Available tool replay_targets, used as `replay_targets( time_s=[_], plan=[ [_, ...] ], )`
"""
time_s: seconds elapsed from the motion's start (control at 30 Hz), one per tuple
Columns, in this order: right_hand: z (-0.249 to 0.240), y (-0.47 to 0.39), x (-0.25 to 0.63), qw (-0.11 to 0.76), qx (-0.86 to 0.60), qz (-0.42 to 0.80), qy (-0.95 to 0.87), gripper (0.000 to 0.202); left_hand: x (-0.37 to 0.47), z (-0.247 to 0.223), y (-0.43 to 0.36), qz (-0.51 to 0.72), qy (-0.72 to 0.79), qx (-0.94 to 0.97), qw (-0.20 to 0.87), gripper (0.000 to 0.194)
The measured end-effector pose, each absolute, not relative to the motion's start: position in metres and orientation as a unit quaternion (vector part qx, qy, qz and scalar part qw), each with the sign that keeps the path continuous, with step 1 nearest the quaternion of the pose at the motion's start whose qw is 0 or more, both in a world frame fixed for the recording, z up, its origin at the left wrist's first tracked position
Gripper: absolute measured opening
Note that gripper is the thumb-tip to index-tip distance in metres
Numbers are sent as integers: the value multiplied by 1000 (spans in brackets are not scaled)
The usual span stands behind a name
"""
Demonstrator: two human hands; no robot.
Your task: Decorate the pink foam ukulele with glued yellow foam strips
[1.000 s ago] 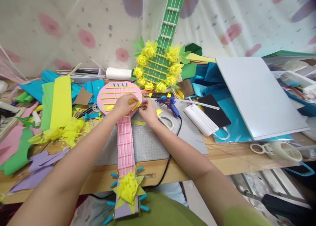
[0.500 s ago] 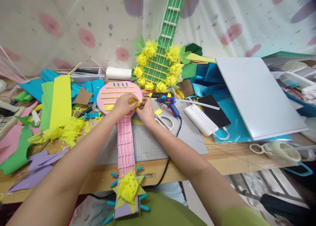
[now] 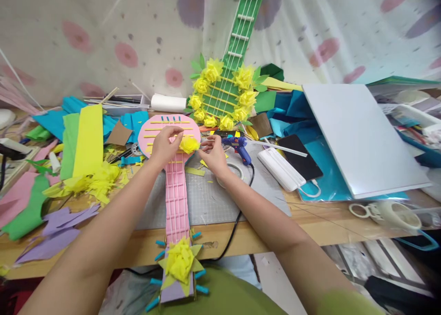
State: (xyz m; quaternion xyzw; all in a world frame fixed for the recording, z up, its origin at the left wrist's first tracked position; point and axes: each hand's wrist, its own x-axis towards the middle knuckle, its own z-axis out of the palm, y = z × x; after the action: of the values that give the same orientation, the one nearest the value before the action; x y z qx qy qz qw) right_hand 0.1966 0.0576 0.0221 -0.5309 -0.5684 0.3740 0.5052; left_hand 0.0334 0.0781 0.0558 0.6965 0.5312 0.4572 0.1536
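A pink paper guitar [image 3: 177,200] lies with its round body on the bench and its neck toward me. A yellow paper flower [image 3: 189,144] sits at the right edge of that body. My left hand [image 3: 167,146] is over the body, thumb and fingers slightly apart just left of the flower. On the flower's other side my right hand [image 3: 213,155] has its fingers bent and parted, holding nothing that I can see. A larger yellow flower [image 3: 179,261] decorates the headstock, between blue pegs.
A blue glue gun [image 3: 237,145] and partly hidden scissors [image 3: 234,171] lie by my right hand. Behind stands a green paper guitar [image 3: 220,94] ringed with yellow flowers. Yellow crepe scraps [image 3: 99,182] are at left; a white power strip [image 3: 280,168] and white board [image 3: 365,140] at right.
Both hands have drawn apart from the yellow flower, the left slightly left and the right slightly right. The flower now shows uncovered on the pink body. The view has shifted a little.
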Motion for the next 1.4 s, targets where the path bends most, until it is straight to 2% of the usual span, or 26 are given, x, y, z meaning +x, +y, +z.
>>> replay_targets(
  time_s=[0.2, 0.33, 0.43, 0.67, 0.8, 0.93, 1.07, 1.13, 1.23, 1.4],
  plan=[
    [17, 49, 230, 517, -526, 347, -579, 33, 10, 49, 67, 516, 582, 612, 143, 18],
    [13, 44, 243, 474, -536, 309, -626, 20, -11, 49, 58, 539, 604, 575, 115, 21],
    [10, 42, 250, 433, -549, 272, -660, 17, -29, 51, 53, 535, 637, 543, 114, 25],
    [18, 43, 267, 368, -565, 248, -696, 18, -55, 58, 47, 338, 751, 552, 127, 24],
    [28, 42, 284, 303, -577, 302, -696, 10, -54, 61, 49, 252, 772, 573, 105, 17],
    [37, 39, 311, 211, -569, 413, -679, 21, -55, 62, 53, 243, 793, 552, 90, 20],
    [46, 39, 337, 148, -613, 369, -683, 40, -59, 56, 56, 229, 809, 533, 101, 34],
    [47, 39, 345, 145, -644, 311, -684, 43, -62, 52, 58, 232, 816, 517, 117, 38],
    [44, 42, 350, 187, -683, 239, -664, 43, -67, 48, 60, 262, 818, 491, 147, 38],
    [27, 51, 348, 241, -717, 235, -611, 43, -66, 52, 57, 351, 799, 421, 246, 41]
  ],
)
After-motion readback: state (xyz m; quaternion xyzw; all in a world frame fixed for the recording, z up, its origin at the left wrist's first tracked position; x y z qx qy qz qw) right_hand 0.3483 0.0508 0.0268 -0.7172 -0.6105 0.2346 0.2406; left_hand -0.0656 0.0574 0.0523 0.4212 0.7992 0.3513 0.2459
